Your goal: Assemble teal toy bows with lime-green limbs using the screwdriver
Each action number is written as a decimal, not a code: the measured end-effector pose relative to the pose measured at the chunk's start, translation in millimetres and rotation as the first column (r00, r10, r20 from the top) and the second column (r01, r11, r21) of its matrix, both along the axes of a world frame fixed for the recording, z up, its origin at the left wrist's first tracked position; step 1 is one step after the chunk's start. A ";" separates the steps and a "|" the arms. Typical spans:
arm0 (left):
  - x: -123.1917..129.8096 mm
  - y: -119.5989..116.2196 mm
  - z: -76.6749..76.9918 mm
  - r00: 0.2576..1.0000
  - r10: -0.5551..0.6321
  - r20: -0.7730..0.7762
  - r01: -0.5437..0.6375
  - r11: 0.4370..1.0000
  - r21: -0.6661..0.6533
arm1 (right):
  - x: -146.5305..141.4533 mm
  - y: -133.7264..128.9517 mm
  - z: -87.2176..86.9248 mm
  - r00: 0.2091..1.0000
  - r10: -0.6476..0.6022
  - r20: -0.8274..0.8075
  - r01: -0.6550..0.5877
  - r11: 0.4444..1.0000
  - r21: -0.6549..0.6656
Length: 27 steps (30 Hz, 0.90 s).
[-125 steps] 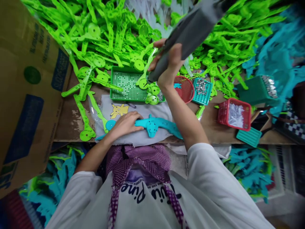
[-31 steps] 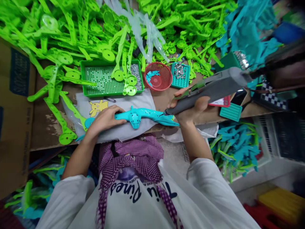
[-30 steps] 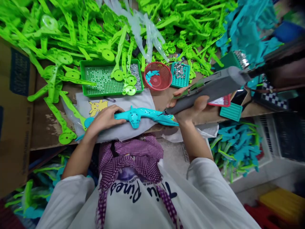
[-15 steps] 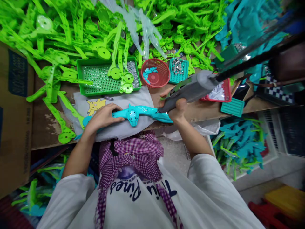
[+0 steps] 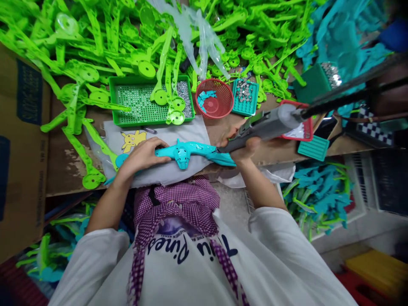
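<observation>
The blue plastic part (image 5: 182, 155) is pinched by the left hand (image 5: 145, 156); the power screwdriver (image 5: 259, 129) is gripped in the right (image 5: 244, 148).

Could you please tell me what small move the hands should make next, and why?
Probably a light press of the grey driver into the turquoise piece: its tip appears to meet that piece, the right hand grips its body, and the left hand steadies the piece.
</observation>
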<state>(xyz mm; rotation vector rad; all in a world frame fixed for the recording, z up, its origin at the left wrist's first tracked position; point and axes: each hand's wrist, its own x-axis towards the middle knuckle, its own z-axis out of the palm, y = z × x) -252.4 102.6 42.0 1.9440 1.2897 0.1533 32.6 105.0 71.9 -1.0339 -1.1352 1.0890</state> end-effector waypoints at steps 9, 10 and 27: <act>-0.2 0.3 -2.4 1.000 0.003 0.012 -0.003 1.000 0.016 | -6.5 42.1 64.3 0.985 -0.170 0.026 0.161 0.966 0.202; 0.3 0.1 -2.1 1.000 0.007 0.009 -0.008 1.000 0.015 | -20.4 46.1 66.2 0.988 -0.153 -0.023 0.154 0.967 0.202; -0.3 -9.1 -2.8 0.999 -0.005 0.037 0.004 1.000 0.022 | -208.4 172.4 -15.2 0.992 0.129 0.016 -0.130 0.975 0.183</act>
